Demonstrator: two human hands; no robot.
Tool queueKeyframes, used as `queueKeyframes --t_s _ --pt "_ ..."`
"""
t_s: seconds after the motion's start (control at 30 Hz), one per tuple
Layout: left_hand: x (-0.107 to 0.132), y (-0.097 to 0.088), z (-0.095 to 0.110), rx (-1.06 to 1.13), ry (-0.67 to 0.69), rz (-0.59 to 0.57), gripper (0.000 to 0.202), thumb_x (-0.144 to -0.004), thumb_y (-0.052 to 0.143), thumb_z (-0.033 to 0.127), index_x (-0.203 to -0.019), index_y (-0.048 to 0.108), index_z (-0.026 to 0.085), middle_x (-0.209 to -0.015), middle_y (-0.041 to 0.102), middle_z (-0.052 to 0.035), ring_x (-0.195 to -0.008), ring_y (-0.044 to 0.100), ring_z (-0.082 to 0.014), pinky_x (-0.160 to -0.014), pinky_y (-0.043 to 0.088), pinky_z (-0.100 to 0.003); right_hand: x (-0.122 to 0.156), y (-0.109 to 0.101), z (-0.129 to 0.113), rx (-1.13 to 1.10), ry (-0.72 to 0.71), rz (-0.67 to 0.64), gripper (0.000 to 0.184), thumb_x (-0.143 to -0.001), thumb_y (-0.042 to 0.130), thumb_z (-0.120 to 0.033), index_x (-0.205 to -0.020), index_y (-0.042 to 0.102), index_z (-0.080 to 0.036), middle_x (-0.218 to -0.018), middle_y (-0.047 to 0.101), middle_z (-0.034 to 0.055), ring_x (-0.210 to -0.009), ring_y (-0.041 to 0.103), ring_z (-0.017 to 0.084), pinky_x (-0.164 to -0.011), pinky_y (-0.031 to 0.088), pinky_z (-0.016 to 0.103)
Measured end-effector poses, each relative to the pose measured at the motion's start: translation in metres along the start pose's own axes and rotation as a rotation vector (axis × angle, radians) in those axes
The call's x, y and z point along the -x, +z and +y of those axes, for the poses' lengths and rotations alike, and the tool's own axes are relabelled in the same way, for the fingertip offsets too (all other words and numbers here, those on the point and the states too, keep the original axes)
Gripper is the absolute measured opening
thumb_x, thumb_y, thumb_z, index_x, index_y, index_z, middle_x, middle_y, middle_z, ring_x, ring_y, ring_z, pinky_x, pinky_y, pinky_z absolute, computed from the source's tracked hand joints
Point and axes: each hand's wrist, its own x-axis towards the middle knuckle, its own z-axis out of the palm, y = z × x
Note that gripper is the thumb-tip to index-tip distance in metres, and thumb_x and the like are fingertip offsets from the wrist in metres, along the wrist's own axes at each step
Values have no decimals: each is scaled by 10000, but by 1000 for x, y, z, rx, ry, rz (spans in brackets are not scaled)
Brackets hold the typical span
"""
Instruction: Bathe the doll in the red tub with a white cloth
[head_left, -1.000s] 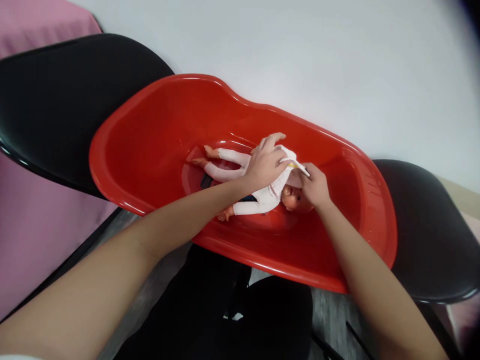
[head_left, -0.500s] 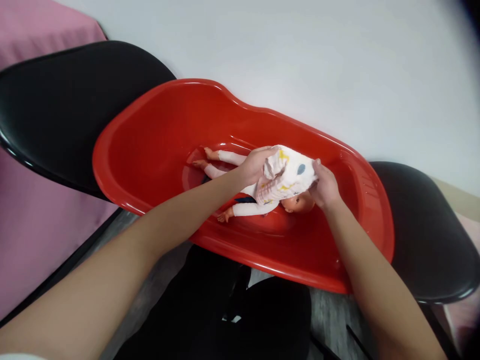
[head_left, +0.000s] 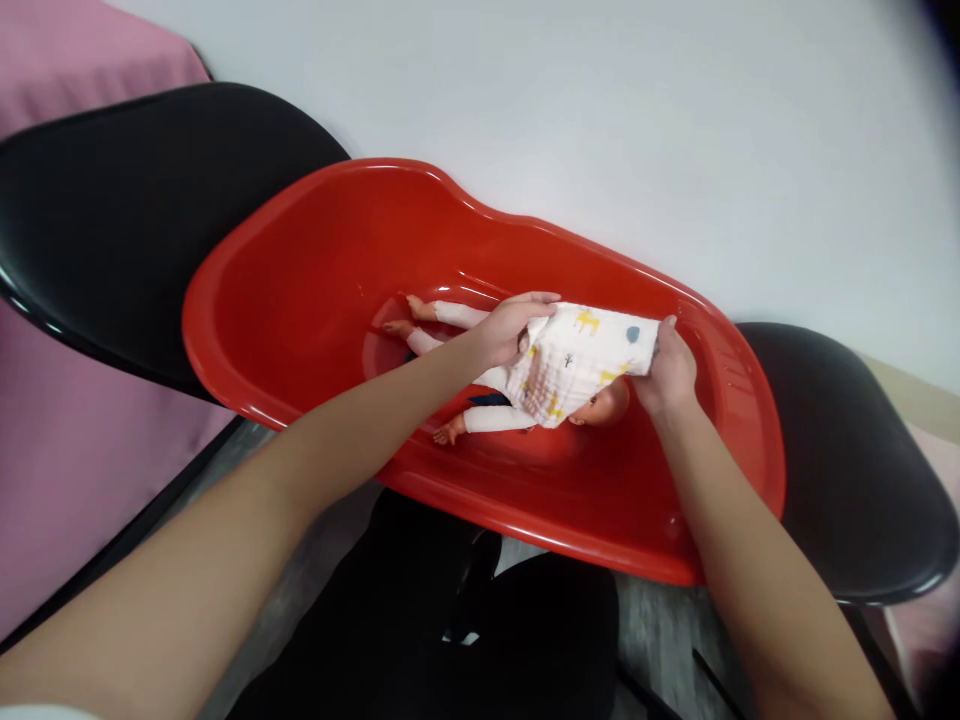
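A white muslin cloth [head_left: 589,345] with yellow animals and grey shapes is stretched between my two hands. My left hand [head_left: 508,328] grips its left end and my right hand [head_left: 667,368] pinches its right end. Below the cloth a baby doll [head_left: 499,418] lies on its back in a red baby bathtub [head_left: 300,230]. The doll's legs point left and its head [head_left: 611,402] lies to the right, near my right hand. Part of its face and its upper body are hidden behind the cloth and my left hand.
The tub spans two black chairs, one on the left [head_left: 150,230] and one on the right [head_left: 862,460]. Pink fabric [head_left: 90,60] drapes at the far left. A pale wall [head_left: 637,130] rises behind the tub. My dark-clothed legs [head_left: 420,600] are just in front.
The cloth has been pulled wider and flatter; its lower edge hangs lower over the doll. My right hand has moved right, while my left hand stays nearly in place.
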Motion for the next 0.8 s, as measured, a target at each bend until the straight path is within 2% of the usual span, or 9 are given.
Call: queueKeyframes --t_s 0.13,0.23,0.3,0.4,0.47,0.57,0.67,0.8 --pt "8 -2 9 134 -51 -49 455 -875 670 223 -1329 645 223 -1316 725 -96 -1283 665 -295 -1126 535 -485 3 3 -11 -72 70 -15 571 -932 610 -776 -1062 680 -224 -1159 754 118 -1179 721 321 -940 657 460" --pt "6 1 9 222 -4 -38 333 -966 608 257 -1292 673 266 -1325 719 -41 -1365 614 -275 -1145 534 -478 11 10 -24 -101 103 -159 503 -916 691 -695 -1126 680 -239 -1215 746 94 -1169 718 287 -971 637 430" --pt "4 6 6 263 19 -25 275 -1034 551 276 -1273 688 272 -1348 714 -20 -1400 575 -258 -1186 504 -468 18 17 -27 -78 137 -252 480 -875 760 -653 -1132 675 -256 -1153 753 69 -1060 736 262 -905 643 404" --pt "6 15 1 309 -41 -98 288 -1057 553 267 -1326 656 254 -1423 687 -36 -1372 592 -235 -1215 477 -432 28 29 -23 -20 217 -370 470 -826 814 -644 -1055 666 -261 -1001 745 44 -867 727 232 -775 635 374" --pt "10 19 -1 300 -85 -161 362 -1048 565 280 -1405 611 248 -1455 672 -71 -1365 615 -240 -1197 490 -427 34 36 -19 20 245 -442 493 -816 825 -648 -1070 665 -258 -1008 743 48 -853 722 233 -754 627 376" --pt "15 24 1 224 -142 -212 471 -1050 540 437 -1481 593 254 -1477 661 -108 -1427 583 -284 -1184 492 -455 38 42 -13 114 224 -505 617 -789 852 -656 -1208 640 -256 -1135 749 76 -952 729 263 -786 623 386" --pt "19 24 5 207 -204 -277 629 -1054 404 650 -1540 564 285 -1519 632 -119 -1475 544 -298 -1173 489 -485 38 43 -10 189 164 -517 700 -782 830 -718 -1251 599 -253 -1185 743 97 -1000 721 280 -800 614 385" --pt "23 26 11 255 -232 -411 697 -1078 237 696 -1619 472 325 -1653 506 -78 -1512 507 -241 -1166 488 -432 36 40 -8 288 97 -442 625 -843 770 -724 -1217 617 -248 -1137 744 84 -978 707 267 -814 598 381"
